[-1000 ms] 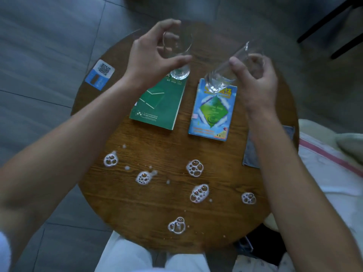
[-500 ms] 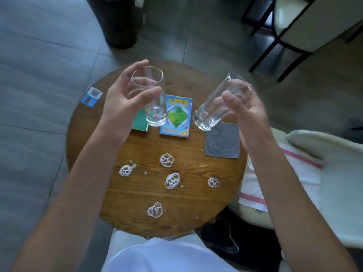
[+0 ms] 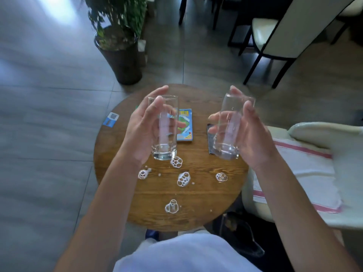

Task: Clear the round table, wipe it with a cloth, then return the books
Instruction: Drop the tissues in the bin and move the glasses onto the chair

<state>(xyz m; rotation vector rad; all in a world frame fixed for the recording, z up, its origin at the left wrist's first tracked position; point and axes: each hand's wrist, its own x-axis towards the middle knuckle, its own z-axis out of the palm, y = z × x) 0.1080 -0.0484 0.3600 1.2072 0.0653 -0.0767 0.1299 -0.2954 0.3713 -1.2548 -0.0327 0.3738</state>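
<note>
We find the clearing step in hand. Our left hand (image 3: 143,132) grips one tall clear glass tumbler (image 3: 164,127); our right hand (image 3: 253,138) grips another (image 3: 229,128), both above the round wooden counter (image 3: 196,197). The blue illustrated book (image 3: 185,124) lies far-centre, foam patches (image 3: 183,178) nearer. Next, we judge, both glasses need setting down elsewhere.

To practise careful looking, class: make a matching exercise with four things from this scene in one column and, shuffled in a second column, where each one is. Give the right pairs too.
Things:
1. left glass
2. grey cloth
3. foam blobs
4. potted plant

Places:
A. on the floor beyond the table
B. lying flat on the table's right side
C. held in the left hand
D. scattered on the table's near half

Pairs: 1-C, 2-B, 3-D, 4-A
</note>
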